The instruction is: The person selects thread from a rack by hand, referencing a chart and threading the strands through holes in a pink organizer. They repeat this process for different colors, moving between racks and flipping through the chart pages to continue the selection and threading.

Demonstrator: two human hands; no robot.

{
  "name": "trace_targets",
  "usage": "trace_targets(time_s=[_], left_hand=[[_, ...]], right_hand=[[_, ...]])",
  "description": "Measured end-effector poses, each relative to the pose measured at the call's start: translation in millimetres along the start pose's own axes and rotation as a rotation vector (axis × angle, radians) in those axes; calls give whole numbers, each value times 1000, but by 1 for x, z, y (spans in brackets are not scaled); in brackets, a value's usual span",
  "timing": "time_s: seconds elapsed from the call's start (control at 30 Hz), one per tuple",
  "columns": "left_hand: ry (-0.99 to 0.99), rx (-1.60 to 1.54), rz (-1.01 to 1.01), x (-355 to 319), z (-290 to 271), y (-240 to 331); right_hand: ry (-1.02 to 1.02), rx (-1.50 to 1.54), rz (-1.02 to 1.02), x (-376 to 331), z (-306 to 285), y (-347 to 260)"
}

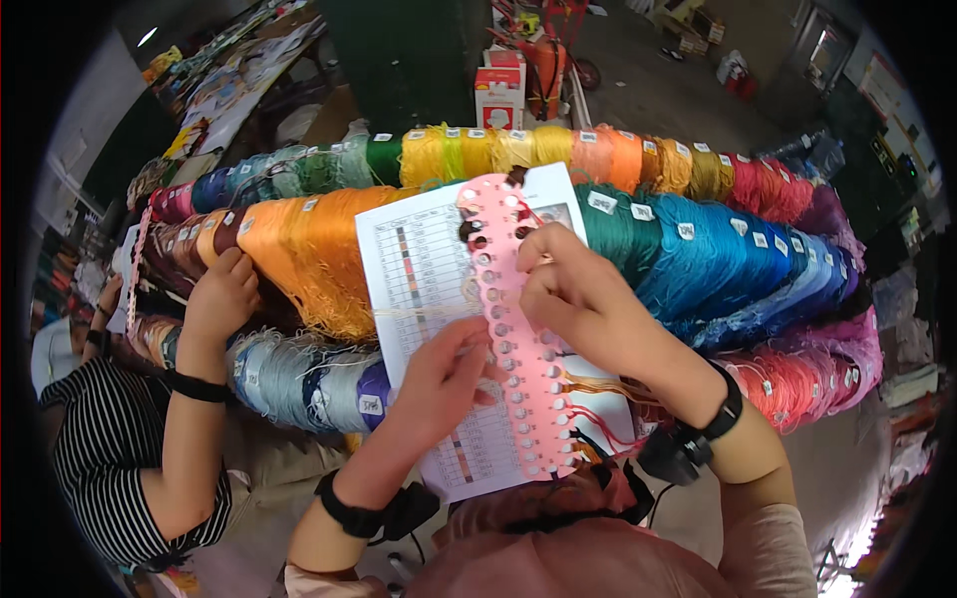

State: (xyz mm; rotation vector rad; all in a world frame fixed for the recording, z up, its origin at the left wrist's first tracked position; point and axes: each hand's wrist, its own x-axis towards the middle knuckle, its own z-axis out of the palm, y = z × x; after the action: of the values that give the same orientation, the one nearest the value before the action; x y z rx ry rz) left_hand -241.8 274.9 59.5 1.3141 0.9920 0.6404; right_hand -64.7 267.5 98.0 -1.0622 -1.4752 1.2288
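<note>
A long pink thread card (518, 369) with holes down both edges lies slanted over a white printed chart (399, 239). Dark and red threads are looped at its top; tan, red and dark strands (603, 414) hang from its lower right edge. My left hand (447, 374) is at the card's left edge, its fingers curled together. Pale threads (434, 313) run beside its fingertips. Over the upper right edge, my right hand (573, 284) has its fingers bent in a pinch. What either hand grips is hidden or too fine to tell.
Rows of coloured thread skeins (309, 249) with small white labels stretch across in front of me. At left a co-worker in a striped top (110, 448) has a hand (224, 289) on the orange and brown skeins. Red and white boxes (498, 95) stand beyond.
</note>
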Motion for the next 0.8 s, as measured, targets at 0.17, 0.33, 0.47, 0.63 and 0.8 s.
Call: trace_targets(time_s=[0.17, 0.33, 0.47, 0.63, 0.8], left_hand=[[-18, -143, -109, 21, -12, -1], [-106, -182, -76, 30, -21, -3], [-143, -221, -55, 34, -22, 3], [-214, -189, 4, 44, -20, -7], [61, -140, 84, 29, -24, -3]], right_hand=[[-2, -460, -3, 23, 4, 20], [-20, -534, 50, 24, 9, 12], [-21, -666, 48, 27, 11, 12], [-36, -664, 68, 26, 14, 6], [149, -500, -59, 13, 15, 30]])
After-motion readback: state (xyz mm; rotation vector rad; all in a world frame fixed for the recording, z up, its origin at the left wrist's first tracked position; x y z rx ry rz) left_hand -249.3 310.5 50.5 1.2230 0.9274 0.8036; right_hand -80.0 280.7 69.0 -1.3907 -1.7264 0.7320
